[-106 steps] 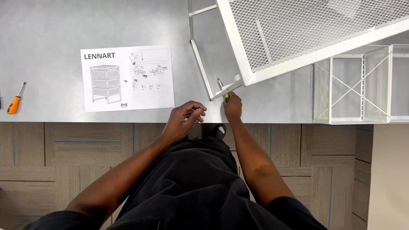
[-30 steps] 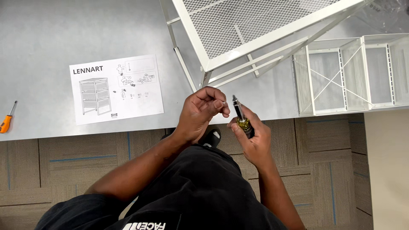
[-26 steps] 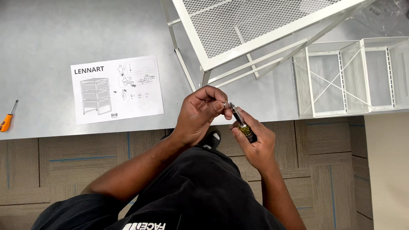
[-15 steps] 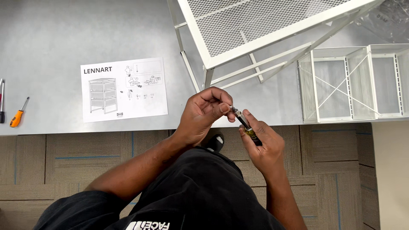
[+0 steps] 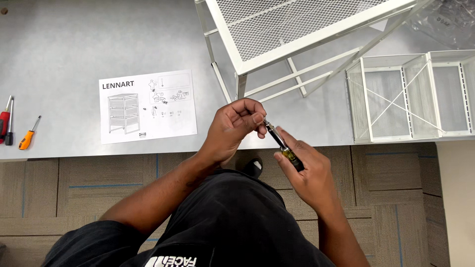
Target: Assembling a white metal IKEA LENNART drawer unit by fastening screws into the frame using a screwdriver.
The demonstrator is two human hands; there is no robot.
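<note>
1. Since half a second ago both my hands have stayed together at the table edge; the view has shifted a little, and a red-handled tool now shows at the far left.
2. Nearest me, my right hand (image 5: pixel 309 175) is closed around the screwdriver (image 5: pixel 283 146), its yellow-and-black handle in my palm and the shaft pointing up and left.
3. My left hand (image 5: pixel 236 126) is curled with its fingertips (image 5: pixel 258 118) pinched at the screwdriver's tip; whatever small part sits there is hidden, so I cannot tell what it is.
4. Both hands hang over the carpet, just in front of the grey table (image 5: pixel 74 44).
5. On the table, left of my hands, lies the instruction sheet (image 5: pixel 147 106), flat.
6. At the far left edge lie an orange screwdriver (image 5: pixel 28 134) and the red-handled tool (image 5: pixel 5 123), side by side.
7. Beyond my hands stands the white mesh frame (image 5: pixel 302 24), tilted, its legs touching the table.
8. To the right rests a white wire basket (image 5: pixel 410 96), near the frame.
</note>
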